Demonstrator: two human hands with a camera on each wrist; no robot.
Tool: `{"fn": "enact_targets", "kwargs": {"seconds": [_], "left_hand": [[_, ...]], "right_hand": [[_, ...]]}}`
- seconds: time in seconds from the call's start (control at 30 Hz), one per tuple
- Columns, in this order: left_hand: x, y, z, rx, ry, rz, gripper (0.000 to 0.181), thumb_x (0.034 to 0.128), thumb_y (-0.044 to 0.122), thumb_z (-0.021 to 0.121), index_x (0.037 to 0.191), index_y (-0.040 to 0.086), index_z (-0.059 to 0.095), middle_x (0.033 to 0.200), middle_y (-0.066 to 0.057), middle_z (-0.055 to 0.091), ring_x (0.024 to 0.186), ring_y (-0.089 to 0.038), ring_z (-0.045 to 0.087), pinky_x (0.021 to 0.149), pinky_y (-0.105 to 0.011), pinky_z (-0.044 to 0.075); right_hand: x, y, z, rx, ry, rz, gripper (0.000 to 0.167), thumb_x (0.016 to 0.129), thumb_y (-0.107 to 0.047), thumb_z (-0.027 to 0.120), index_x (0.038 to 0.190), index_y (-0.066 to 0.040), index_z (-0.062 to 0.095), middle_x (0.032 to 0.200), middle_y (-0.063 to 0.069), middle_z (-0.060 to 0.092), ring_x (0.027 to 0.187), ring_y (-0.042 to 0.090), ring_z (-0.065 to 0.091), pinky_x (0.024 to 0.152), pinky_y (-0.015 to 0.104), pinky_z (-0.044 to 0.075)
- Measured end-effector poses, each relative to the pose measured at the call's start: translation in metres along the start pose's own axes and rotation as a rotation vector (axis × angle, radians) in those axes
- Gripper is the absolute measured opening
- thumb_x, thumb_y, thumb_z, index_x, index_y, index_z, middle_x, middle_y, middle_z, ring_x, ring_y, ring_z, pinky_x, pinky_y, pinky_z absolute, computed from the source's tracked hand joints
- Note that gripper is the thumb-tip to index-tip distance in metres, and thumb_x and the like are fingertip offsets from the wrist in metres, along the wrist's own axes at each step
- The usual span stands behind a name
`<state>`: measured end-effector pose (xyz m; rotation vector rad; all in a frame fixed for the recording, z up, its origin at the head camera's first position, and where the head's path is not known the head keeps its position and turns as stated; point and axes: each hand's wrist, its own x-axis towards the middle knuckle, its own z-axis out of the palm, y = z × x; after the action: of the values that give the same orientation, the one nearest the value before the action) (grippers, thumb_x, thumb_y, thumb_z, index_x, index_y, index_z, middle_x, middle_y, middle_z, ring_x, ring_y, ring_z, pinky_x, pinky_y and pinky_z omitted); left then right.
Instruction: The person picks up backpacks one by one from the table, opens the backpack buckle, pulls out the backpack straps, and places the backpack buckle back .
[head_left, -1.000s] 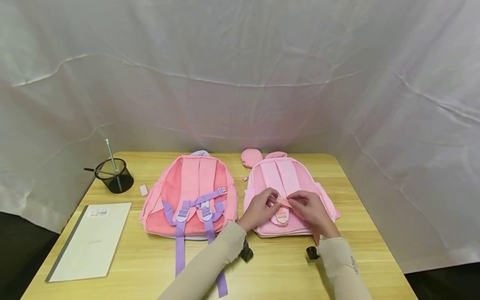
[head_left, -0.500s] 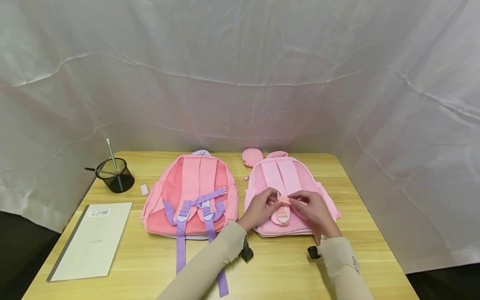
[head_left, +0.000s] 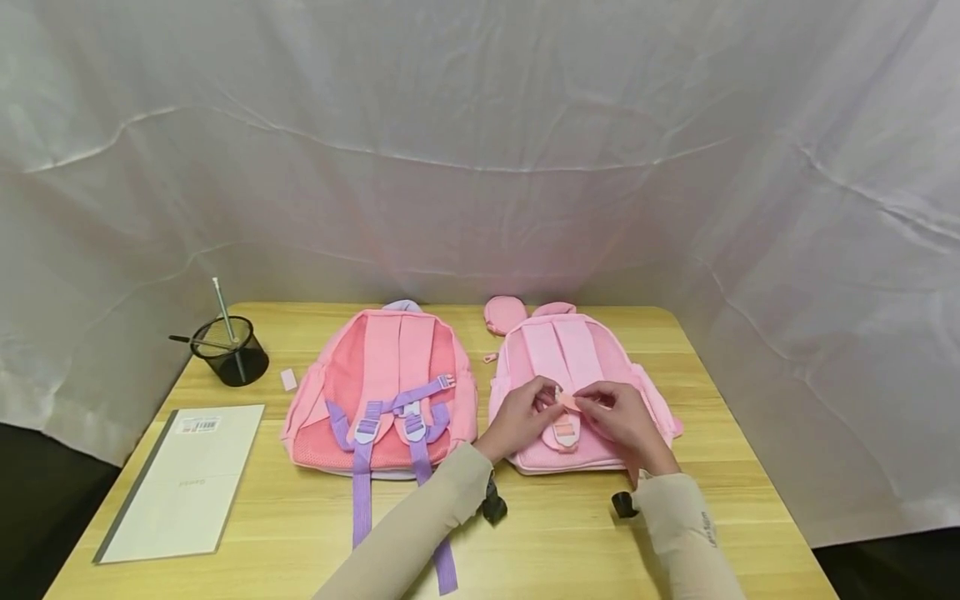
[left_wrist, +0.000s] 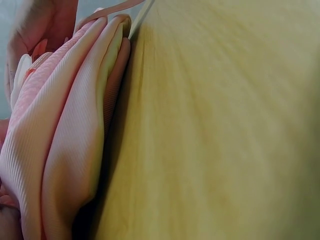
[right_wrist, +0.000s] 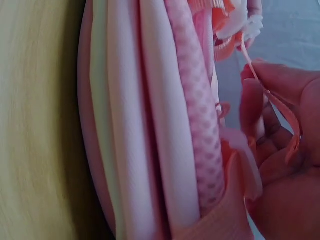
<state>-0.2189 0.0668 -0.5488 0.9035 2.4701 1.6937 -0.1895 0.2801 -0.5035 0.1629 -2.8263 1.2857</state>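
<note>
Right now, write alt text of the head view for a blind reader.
Two hands hold a peach strap over a light pink backpack on a wooden table. Left of that backpack are a darker pink backpack with purple straps, then a notebook and mesh pen cup.

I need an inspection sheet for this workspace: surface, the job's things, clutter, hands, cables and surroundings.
Surface: wood-grain table.
Job's things: light pink backpack, shoulder straps facing up; orange strap and white buckle in hand.
Clutter: coral backpack alongside; notebook, mesh pen cup and small pale block farther left; round pink pouch near the table's back edge.
Hands: left hand pinches the buckle; right hand pinches the strap.
Cables: nothing seen.
Surroundings: grey curtain behind and at both sides.
</note>
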Motion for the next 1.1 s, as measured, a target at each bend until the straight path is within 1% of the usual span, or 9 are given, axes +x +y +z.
{"fn": "enact_targets", "kwargs": {"seconds": [0.1,0.27,0.4,0.47,0.5,0.6,0.7,0.9,1.1], "left_hand": [[-0.0001,0.0006,-0.0009,0.0,-0.001,-0.002,0.029,0.0993,0.021,0.071,0.125,0.009,0.063,0.106,-0.005,0.073,0.089,-0.005,0.062,0.082,-0.019,0.053],[-0.0004,-0.0013,-0.002,0.007,0.004,0.015,0.029,0.0996,0.022,0.07,0.124,0.008,0.063,0.107,-0.006,0.072,0.091,-0.008,0.064,0.083,-0.022,0.054],[-0.0007,-0.0009,-0.0019,0.0,0.007,0.018,0.028,0.0996,0.021,0.071,0.123,0.008,0.063,0.107,-0.007,0.072,0.091,-0.009,0.064,0.084,-0.022,0.054],[-0.0008,0.0,-0.0015,-0.006,0.011,0.02,0.028,0.0994,0.02,0.071,0.123,0.007,0.063,0.107,-0.007,0.072,0.091,-0.009,0.064,0.084,-0.023,0.055],[-0.0008,0.0003,-0.0011,-0.008,0.012,0.021,0.028,0.0993,0.02,0.071,0.122,0.007,0.063,0.107,-0.007,0.072,0.091,-0.01,0.064,0.084,-0.023,0.055],[-0.0003,0.0007,-0.0004,-0.011,0.013,0.023,0.028,0.0994,0.02,0.071,0.122,0.006,0.063,0.107,-0.008,0.072,0.092,-0.01,0.064,0.084,-0.023,0.055],[-0.0001,0.0008,-0.0004,-0.014,0.007,0.017,0.027,0.0994,0.02,0.071,0.121,0.007,0.063,0.107,-0.008,0.072,0.092,-0.009,0.064,0.084,-0.022,0.054],[-0.0004,0.0,-0.0005,-0.013,-0.007,0.002,0.028,0.0992,0.023,0.071,0.122,0.009,0.063,0.111,-0.007,0.072,0.091,-0.006,0.064,0.082,-0.021,0.054],[-0.0004,0.0006,-0.0002,-0.001,-0.004,-0.001,0.029,0.0991,0.025,0.072,0.123,0.01,0.064,0.11,-0.006,0.072,0.089,-0.006,0.063,0.08,-0.02,0.053]], "right_hand": [[0.0014,-0.001,0.0025,-0.015,-0.002,-0.019,0.012,0.096,-0.02,0.076,0.102,-0.01,0.08,0.093,0.006,0.076,0.08,0.013,0.06,0.07,0.022,0.05],[0.002,-0.0034,0.0057,-0.006,0.0,-0.01,0.012,0.097,-0.02,0.074,0.103,-0.011,0.079,0.09,0.004,0.075,0.078,0.015,0.059,0.069,0.024,0.049],[0.0004,-0.0027,0.0032,-0.012,-0.005,0.006,0.015,0.097,-0.023,0.074,0.106,-0.012,0.079,0.098,0.003,0.077,0.094,0.017,0.066,0.083,0.027,0.051],[-0.0011,-0.001,0.0004,-0.026,-0.006,0.019,0.017,0.098,-0.025,0.073,0.107,-0.013,0.079,0.103,0.003,0.078,0.1,0.019,0.066,0.087,0.029,0.05],[-0.0019,-0.0004,-0.0008,-0.02,-0.008,0.034,0.016,0.098,-0.025,0.073,0.107,-0.013,0.079,0.105,0.004,0.078,0.101,0.019,0.065,0.086,0.028,0.051],[-0.003,0.0018,-0.0033,-0.007,-0.012,0.058,0.017,0.098,-0.026,0.073,0.105,-0.012,0.079,0.104,0.006,0.077,0.093,0.02,0.063,0.077,0.025,0.051],[-0.0023,0.0032,-0.0037,0.012,-0.019,0.062,0.017,0.098,-0.026,0.073,0.104,-0.011,0.079,0.102,0.007,0.076,0.089,0.018,0.062,0.072,0.023,0.05],[0.0011,0.0013,-0.0009,0.005,-0.012,0.029,0.016,0.098,-0.025,0.073,0.102,-0.011,0.08,0.102,0.005,0.078,0.093,0.016,0.062,0.082,0.022,0.048],[0.0022,-0.0032,0.002,-0.029,-0.013,0.01,0.016,0.097,-0.026,0.074,0.1,-0.012,0.081,0.103,0.004,0.079,0.097,0.018,0.064,0.088,0.028,0.048]]}}
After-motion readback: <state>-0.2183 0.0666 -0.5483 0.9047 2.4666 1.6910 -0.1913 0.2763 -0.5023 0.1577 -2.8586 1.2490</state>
